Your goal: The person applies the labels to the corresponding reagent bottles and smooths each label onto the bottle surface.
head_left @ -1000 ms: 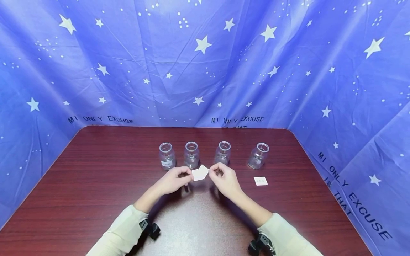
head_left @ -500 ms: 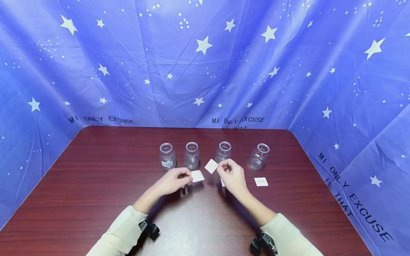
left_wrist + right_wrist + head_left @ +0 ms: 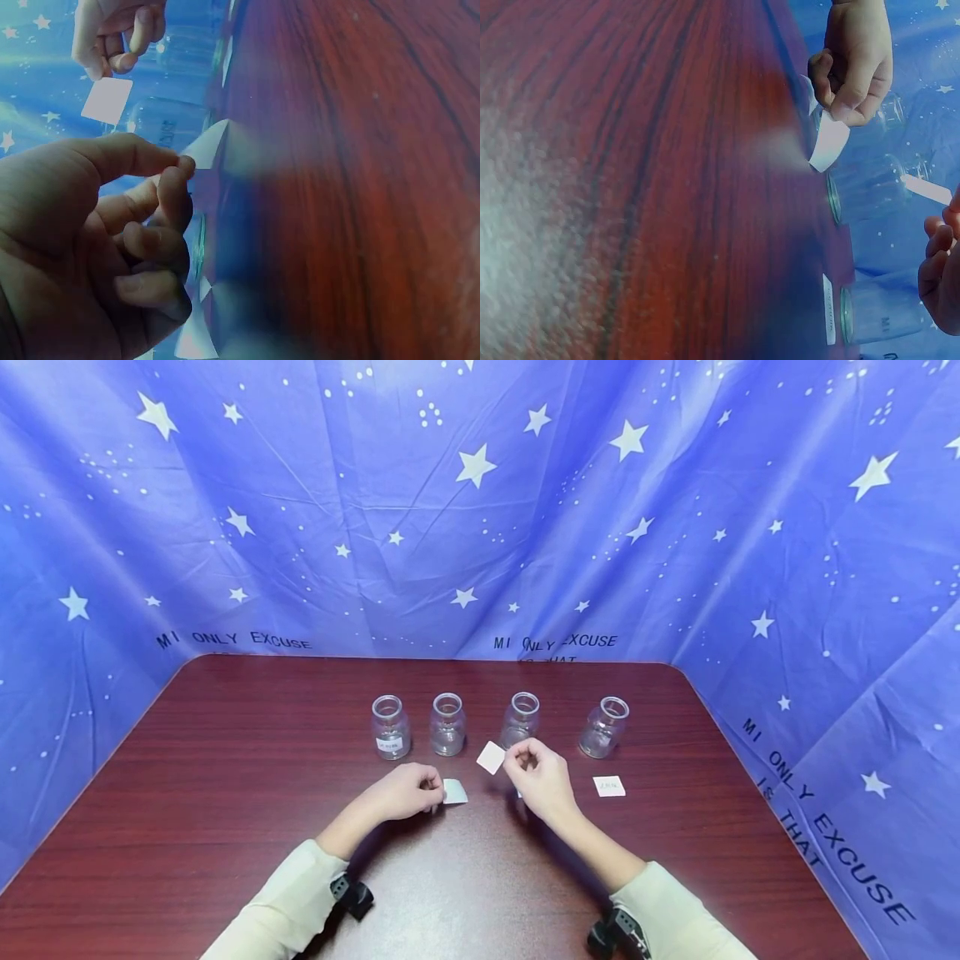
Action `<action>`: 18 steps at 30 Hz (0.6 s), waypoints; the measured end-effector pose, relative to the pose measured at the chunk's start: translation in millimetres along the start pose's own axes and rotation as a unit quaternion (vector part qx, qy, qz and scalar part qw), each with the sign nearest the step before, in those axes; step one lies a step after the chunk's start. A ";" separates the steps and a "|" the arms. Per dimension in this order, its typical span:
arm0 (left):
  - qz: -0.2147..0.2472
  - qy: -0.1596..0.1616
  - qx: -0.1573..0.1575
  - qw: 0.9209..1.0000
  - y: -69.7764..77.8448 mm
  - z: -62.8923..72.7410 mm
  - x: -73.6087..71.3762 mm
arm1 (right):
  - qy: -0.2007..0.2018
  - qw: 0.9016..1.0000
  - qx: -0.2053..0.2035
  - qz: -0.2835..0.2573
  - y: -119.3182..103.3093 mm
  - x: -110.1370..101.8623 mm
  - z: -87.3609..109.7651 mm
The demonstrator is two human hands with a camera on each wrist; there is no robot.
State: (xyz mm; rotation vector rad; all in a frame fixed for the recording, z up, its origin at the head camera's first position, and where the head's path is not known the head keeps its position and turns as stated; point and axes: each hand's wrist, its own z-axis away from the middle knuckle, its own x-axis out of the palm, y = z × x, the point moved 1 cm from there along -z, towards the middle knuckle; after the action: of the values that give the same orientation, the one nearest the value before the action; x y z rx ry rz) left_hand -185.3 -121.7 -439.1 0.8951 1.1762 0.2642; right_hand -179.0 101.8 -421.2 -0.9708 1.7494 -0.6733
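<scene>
My left hand [image 3: 405,792] pinches a small pale piece of paper [image 3: 454,792] between thumb and index finger, low over the table; the paper looks curved in the left wrist view [image 3: 210,145]. My right hand [image 3: 542,777] pinches a white square label [image 3: 491,757] by its corner, held up in front of the third glass jar [image 3: 521,720]. The two pieces are apart. Partly hidden behind the right hand, another white piece shows only an edge. The leftmost glass jar [image 3: 391,722] bears a white label [image 3: 389,744] with small writing.
Open glass jars stand in a row, including the second jar [image 3: 448,725] and the rightmost jar [image 3: 603,727]. A white label with writing [image 3: 609,786] lies before the rightmost one. Behind the dark red wooden table [image 3: 225,793] hangs a blue star-printed curtain [image 3: 405,485].
The two overlapping pieces have separated: the right hand moved right with the white label. My left hand then dropped slightly toward me with its paper.
</scene>
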 end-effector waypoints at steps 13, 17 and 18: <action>-0.066 0.025 -0.021 0.997 2.2 4.2 -2.5 | -0.019 1.000 0.005 0.016 0.5 4.6 4.3; -0.057 0.024 -0.015 0.998 3.0 4.8 -4.0 | -0.029 0.999 0.005 0.022 -0.2 5.0 5.2; -0.051 0.026 -0.015 0.998 3.4 4.9 -4.5 | -0.030 0.999 0.005 0.024 -0.4 5.1 5.4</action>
State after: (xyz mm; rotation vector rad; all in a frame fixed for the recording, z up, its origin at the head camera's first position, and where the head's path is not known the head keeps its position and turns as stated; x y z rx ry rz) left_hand -181.9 -124.5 -433.1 0.8028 1.2594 0.2231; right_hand -174.8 97.2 -425.3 -0.9306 1.7101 -0.6156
